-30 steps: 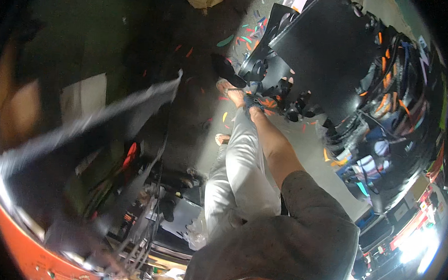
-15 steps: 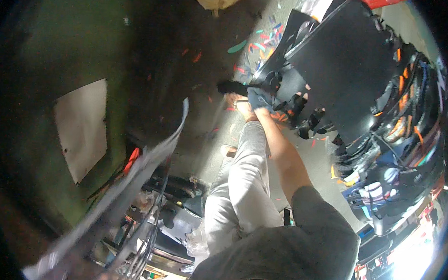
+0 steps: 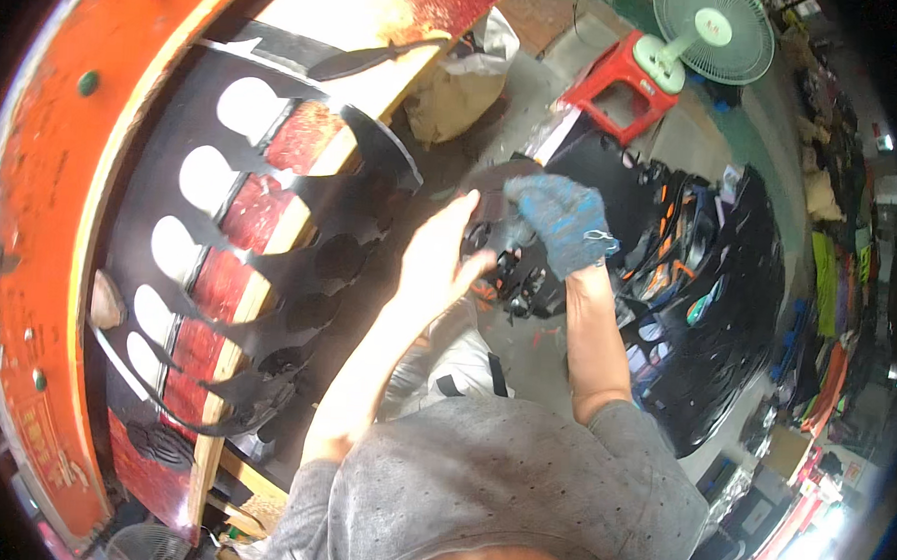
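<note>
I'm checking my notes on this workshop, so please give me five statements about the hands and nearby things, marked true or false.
1. A black sheet with rounded holes lies on the person's left. True.
2. Both hands are bare. False: the right hand is gloved.
3. The stool near the fan is blue. False: the stool is red.
4. The left hand is nearer the black sheet than the right hand is. True.
5. The fan is farther to the person's right than either hand. True.
</note>
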Demonstrator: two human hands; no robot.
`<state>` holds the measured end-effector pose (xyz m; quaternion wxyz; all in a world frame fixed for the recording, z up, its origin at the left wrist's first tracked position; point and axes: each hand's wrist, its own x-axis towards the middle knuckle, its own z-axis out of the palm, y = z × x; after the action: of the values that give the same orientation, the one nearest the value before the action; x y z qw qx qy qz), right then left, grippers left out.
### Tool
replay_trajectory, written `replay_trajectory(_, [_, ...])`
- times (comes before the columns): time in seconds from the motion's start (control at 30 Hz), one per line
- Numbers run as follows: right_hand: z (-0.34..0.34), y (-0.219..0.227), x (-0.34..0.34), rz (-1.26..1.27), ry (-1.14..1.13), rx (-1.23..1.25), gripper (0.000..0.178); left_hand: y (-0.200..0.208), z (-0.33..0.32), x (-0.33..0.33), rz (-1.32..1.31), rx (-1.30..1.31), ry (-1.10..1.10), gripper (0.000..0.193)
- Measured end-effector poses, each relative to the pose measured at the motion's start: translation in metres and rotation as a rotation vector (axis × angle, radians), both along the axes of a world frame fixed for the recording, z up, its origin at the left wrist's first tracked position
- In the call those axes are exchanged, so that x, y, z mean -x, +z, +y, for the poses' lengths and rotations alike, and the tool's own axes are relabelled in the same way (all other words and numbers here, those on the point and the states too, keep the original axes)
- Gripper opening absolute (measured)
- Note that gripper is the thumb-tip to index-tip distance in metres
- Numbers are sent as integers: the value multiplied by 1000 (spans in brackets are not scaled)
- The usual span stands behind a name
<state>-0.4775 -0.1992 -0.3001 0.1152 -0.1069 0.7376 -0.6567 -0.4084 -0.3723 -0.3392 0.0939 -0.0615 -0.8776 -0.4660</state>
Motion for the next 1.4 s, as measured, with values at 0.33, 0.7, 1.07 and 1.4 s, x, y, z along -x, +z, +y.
replay_trajectory(0.33, [-64, 21, 10, 312, -22, -277, 36, 51, -27, 48, -59, -952, 83, 32])
replay_trajectory(0.7, [-47, -18, 236, -426, -210, 1054, 18, 66, -97, 135, -268, -1514, 318, 35])
replay_trajectory(1.07, [-50, -29, 363, -640, 15, 486, 23, 96, -117, 212, -178, -1376, 467, 40])
replay_trajectory(1.4, [-155, -16, 324, -382, 714, 499, 24, 107, -153, 110, 122, -1578, 670, 42])
